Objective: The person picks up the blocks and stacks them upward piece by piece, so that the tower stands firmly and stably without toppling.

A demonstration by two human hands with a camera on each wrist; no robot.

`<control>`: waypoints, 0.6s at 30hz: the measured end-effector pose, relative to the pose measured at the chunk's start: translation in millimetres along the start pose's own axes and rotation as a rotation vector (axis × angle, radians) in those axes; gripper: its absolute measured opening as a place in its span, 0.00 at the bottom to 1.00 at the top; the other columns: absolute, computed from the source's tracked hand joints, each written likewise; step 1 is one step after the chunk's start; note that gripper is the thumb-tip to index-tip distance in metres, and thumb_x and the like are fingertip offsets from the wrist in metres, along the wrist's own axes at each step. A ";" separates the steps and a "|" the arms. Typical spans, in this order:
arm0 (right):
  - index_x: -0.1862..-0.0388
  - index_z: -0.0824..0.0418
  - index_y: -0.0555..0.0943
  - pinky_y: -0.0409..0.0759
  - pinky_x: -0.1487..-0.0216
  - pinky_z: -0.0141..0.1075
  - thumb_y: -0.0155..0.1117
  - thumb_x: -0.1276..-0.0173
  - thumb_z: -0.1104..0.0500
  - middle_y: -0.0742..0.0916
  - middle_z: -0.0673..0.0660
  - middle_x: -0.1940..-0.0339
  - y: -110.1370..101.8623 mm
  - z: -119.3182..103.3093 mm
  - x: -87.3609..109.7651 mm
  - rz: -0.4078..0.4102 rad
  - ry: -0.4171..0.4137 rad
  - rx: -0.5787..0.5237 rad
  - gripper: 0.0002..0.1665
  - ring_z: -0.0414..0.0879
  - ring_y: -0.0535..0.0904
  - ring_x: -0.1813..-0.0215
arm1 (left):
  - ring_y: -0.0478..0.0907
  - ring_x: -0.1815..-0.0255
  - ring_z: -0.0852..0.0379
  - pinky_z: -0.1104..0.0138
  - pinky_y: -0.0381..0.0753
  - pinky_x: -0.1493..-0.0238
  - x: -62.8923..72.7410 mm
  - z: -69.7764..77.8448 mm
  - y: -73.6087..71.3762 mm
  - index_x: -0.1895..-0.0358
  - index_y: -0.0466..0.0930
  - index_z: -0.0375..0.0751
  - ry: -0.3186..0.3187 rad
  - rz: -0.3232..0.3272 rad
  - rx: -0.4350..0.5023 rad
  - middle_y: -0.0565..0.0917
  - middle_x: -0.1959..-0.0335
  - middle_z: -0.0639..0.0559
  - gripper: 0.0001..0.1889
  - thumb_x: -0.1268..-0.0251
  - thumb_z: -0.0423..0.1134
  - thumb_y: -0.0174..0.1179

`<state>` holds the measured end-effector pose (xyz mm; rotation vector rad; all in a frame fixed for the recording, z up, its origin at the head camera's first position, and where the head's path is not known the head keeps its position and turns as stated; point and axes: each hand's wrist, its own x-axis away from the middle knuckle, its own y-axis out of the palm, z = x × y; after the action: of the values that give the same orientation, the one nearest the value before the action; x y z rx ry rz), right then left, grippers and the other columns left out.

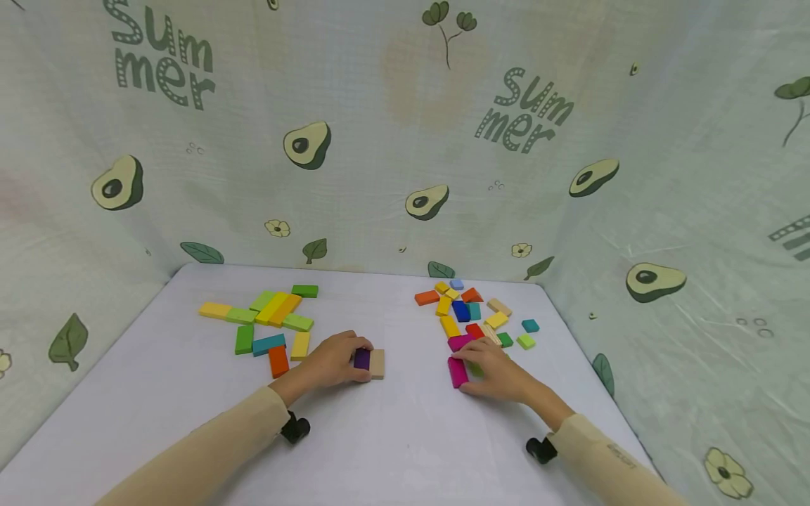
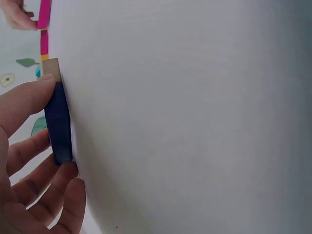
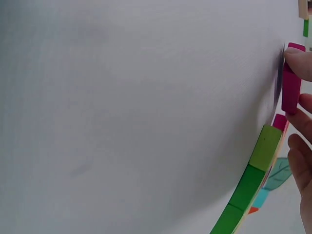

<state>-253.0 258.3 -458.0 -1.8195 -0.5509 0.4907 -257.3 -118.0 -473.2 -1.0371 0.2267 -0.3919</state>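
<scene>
Two hands are occupied with blocks on the white surface (image 1: 408, 436), one on either side of its middle. By the left hand (image 1: 332, 360) a purple block (image 1: 361, 358) is pinched, the thumb set at its end toward the near edge and the fingers curled at its end toward the far edge, so the hand is parted only by the block's length. Against the purple block's right side a bare-wood block (image 1: 377, 364) is laid, touching it, long axis likewise run from near edge to far edge. By the right hand (image 1: 496, 369) a magenta block (image 1: 458, 372) is held in the same way, between thumb and bent fingers; whether it is lifted at all cannot be told. The magenta block is placed well to the right of the bare-wood block, roughly level with it, and its long axis is almost matched to the pair's, though its near end is slanted a little toward the right edge. It is reached more closely by the right hand, while the pair is governed by the left. Just beyond the magenta block, toward the far edge, a second magenta block (image 1: 460, 342) is seen, and a lime-green block (image 1: 476, 369) is partly covered by the right hand.
</scene>
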 end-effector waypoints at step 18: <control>0.31 0.55 0.83 0.86 0.48 0.35 0.80 0.34 0.52 0.84 0.49 0.46 18.6 -38.4 -34.9 -0.021 0.053 -0.141 0.33 0.42 0.78 0.47 | 0.77 0.51 0.53 0.53 0.84 0.42 0.5 2.7 -2.9 0.39 0.85 0.50 -0.002 -0.006 0.013 0.83 0.48 0.51 0.27 0.40 0.50 0.80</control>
<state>-256.4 203.5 -462.3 -1.9534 -0.5802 0.3964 -256.6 -117.4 -469.3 -1.0253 0.2192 -0.3973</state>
